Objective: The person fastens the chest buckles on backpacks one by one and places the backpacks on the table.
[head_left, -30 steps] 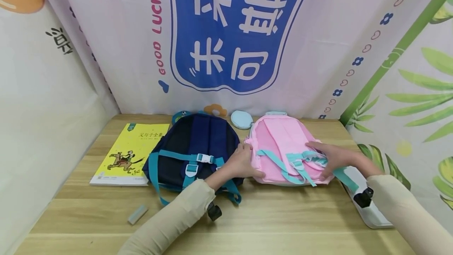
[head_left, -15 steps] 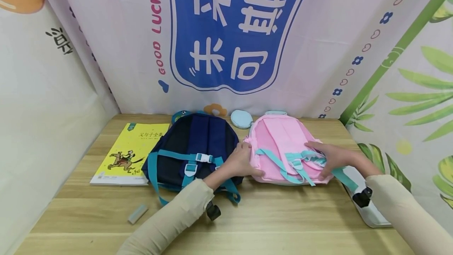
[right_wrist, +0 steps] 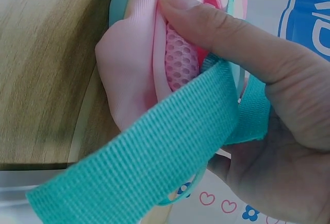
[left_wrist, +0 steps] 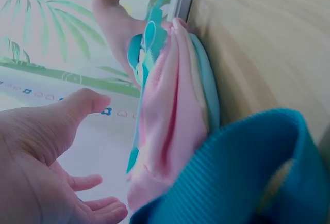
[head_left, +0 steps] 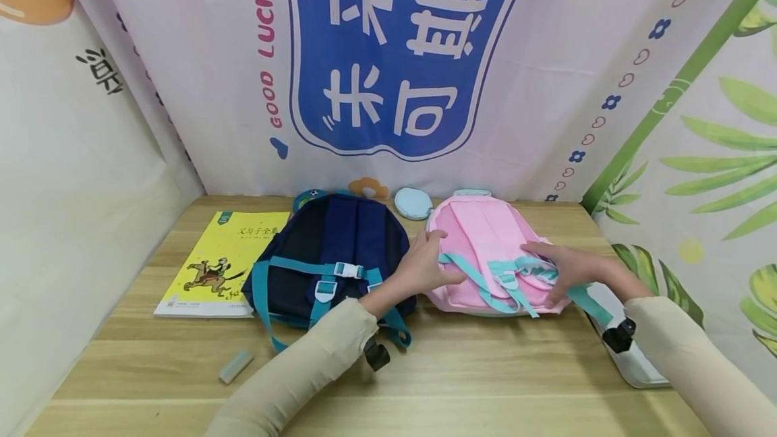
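- Right hand (head_left: 567,268): gripped the near right edge of the pink backpack (head_left: 485,235), thumb pressed on the pink mesh, fingers curled round a teal strap (right_wrist: 154,152).
- Left hand (head_left: 425,265): lay open on the pink backpack's left side, fingers relaxed, nothing gripped.
- Pink backpack: lay flat, straps up, right of centre on the wooden table (head_left: 485,376).
- Navy backpack (head_left: 330,255): just beside it on the left.
- Yellow book (head_left: 221,261): left of the navy backpack.
- Grey eraser (head_left: 235,365): near the front edge.
- Light-blue pouch (head_left: 413,202): behind, between the 2 backpacks.
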Action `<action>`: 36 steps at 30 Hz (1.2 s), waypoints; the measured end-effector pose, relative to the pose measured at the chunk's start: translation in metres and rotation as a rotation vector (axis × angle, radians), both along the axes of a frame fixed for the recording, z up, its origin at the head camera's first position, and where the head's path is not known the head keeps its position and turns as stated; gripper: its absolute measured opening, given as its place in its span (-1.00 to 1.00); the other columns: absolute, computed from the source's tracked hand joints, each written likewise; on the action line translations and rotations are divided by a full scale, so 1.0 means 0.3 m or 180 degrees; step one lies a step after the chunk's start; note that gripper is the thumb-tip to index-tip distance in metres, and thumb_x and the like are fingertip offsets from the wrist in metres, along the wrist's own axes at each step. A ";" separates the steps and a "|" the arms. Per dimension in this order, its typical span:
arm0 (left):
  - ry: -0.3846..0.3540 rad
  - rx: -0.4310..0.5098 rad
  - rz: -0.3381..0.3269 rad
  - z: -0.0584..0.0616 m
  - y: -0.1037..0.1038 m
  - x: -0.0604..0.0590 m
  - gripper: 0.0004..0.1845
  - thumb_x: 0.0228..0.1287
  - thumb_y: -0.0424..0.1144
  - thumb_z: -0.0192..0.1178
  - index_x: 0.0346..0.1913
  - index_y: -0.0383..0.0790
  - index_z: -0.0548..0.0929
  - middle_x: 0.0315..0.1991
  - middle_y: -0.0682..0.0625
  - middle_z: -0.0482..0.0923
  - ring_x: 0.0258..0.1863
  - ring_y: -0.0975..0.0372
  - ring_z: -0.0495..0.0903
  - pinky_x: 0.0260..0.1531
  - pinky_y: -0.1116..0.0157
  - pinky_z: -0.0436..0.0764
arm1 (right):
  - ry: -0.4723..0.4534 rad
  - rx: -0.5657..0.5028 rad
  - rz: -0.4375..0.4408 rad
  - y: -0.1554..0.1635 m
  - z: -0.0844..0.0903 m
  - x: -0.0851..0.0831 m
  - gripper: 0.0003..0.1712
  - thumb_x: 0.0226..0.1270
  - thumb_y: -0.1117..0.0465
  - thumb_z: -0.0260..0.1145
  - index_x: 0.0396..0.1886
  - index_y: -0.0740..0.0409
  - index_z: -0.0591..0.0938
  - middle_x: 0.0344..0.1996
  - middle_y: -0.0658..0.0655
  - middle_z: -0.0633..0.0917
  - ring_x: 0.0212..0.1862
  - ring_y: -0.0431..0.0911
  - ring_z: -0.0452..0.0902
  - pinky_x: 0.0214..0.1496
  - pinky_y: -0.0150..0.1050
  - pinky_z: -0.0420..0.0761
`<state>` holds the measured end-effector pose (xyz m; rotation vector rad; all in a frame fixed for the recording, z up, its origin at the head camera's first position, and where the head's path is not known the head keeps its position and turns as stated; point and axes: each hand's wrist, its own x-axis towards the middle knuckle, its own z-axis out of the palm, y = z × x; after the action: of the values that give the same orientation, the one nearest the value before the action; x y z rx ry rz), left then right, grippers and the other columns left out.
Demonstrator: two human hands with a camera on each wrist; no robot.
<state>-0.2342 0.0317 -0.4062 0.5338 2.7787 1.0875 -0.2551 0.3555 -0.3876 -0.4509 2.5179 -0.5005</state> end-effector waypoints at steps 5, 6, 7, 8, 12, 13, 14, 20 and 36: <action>0.0168 0.0078 -0.0213 0.002 0.051 -0.023 -0.13 0.17 0.10 0.46 0.45 -0.19 0.36 0.33 -0.22 0.40 0.20 0.06 0.49 0.22 0.10 0.55 | 0.0011 0.0029 -0.0007 0.002 -0.002 -0.007 0.40 -0.16 0.06 0.73 0.63 0.14 0.10 0.57 0.50 0.03 0.53 0.50 -0.06 0.40 0.51 0.11; 0.0173 0.0110 -0.0264 0.002 0.064 -0.026 -0.14 0.18 0.09 0.45 0.44 -0.20 0.36 0.33 -0.22 0.40 0.20 0.07 0.49 0.23 0.11 0.54 | 0.0013 0.0029 -0.0006 0.003 -0.002 -0.008 0.39 -0.16 0.05 0.73 0.63 0.15 0.11 0.57 0.50 0.03 0.53 0.50 -0.05 0.40 0.52 0.12; 0.0179 0.0145 -0.0319 0.002 0.077 -0.029 -0.15 0.19 0.09 0.45 0.44 -0.21 0.37 0.33 -0.21 0.41 0.19 0.08 0.50 0.22 0.15 0.55 | 0.0017 0.0020 -0.0002 0.004 -0.003 -0.009 0.39 -0.16 0.05 0.73 0.63 0.15 0.11 0.57 0.50 0.04 0.53 0.50 -0.05 0.40 0.52 0.11; 0.0184 0.0186 -0.0370 0.002 0.090 -0.030 -0.17 0.20 0.07 0.45 0.43 -0.22 0.38 0.33 -0.21 0.42 0.19 0.09 0.50 0.20 0.18 0.57 | 0.0026 0.0014 0.0004 0.005 -0.003 -0.009 0.39 -0.16 0.05 0.73 0.63 0.15 0.12 0.57 0.50 0.04 0.53 0.50 -0.05 0.40 0.52 0.12; 0.0233 0.0266 -0.0562 -0.001 0.146 -0.041 -0.24 0.23 0.03 0.43 0.40 -0.22 0.42 0.30 -0.20 0.47 0.20 0.11 0.51 0.19 0.26 0.56 | 0.0063 0.0017 0.0025 0.009 -0.009 -0.013 0.38 -0.17 0.05 0.74 0.62 0.15 0.14 0.57 0.49 0.07 0.52 0.49 -0.02 0.38 0.53 0.13; 0.0247 0.0267 -0.0608 -0.002 0.160 -0.043 -0.26 0.24 0.03 0.42 0.39 -0.22 0.43 0.29 -0.20 0.48 0.19 0.12 0.52 0.18 0.28 0.55 | 0.0070 0.0015 0.0034 0.010 -0.011 -0.013 0.37 -0.17 0.05 0.74 0.62 0.15 0.15 0.57 0.49 0.07 0.53 0.49 -0.02 0.38 0.53 0.13; 0.0252 0.0261 -0.0645 -0.003 0.174 -0.045 -0.27 0.25 0.02 0.42 0.39 -0.22 0.44 0.28 -0.19 0.50 0.20 0.13 0.52 0.18 0.30 0.55 | 0.0077 0.0013 0.0041 0.010 -0.012 -0.014 0.37 -0.17 0.05 0.74 0.62 0.15 0.15 0.57 0.48 0.08 0.52 0.49 -0.01 0.38 0.53 0.14; 0.0233 0.0187 -0.0762 -0.007 0.250 -0.059 -0.36 0.29 -0.01 0.39 0.35 -0.20 0.50 0.25 -0.13 0.55 0.22 0.14 0.55 0.19 0.36 0.54 | 0.0062 -0.0063 0.0077 0.007 -0.015 -0.017 0.35 -0.17 0.09 0.74 0.61 0.19 0.16 0.57 0.49 0.06 0.53 0.50 -0.04 0.37 0.52 0.17; 0.0206 -0.0068 -0.0709 -0.061 0.369 -0.082 -0.47 0.31 -0.07 0.39 0.27 -0.19 0.60 0.17 -0.01 0.64 0.16 0.24 0.59 0.15 0.41 0.55 | 0.0023 -0.0061 0.0088 0.006 -0.005 -0.013 0.36 -0.18 0.09 0.75 0.59 0.26 0.16 0.55 0.51 0.10 0.50 0.49 0.04 0.37 0.49 0.21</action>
<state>-0.2589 0.1424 -0.4243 0.8663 2.6985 1.0073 -0.2589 0.3574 -0.3892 -0.4946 2.5122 -0.5138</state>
